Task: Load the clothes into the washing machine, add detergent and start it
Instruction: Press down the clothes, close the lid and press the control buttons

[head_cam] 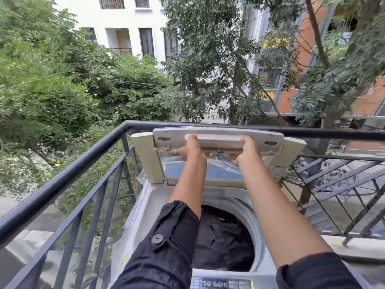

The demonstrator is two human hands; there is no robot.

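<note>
A top-loading washing machine (143,207) stands on a balcony below me, its folding lid (277,147) raised upright at the far side. My left hand (190,148) and my right hand (243,150) both grip the lid's upper edge, about a hand's width apart. Dark clothes (225,240) fill the round drum (253,228) under my forearms. The control panel (220,284) shows at the bottom edge. No detergent is in view.
A black metal railing (68,174) runs along the left and behind the machine, with another railing section (341,184) at the right. Beyond it are trees and buildings, far below.
</note>
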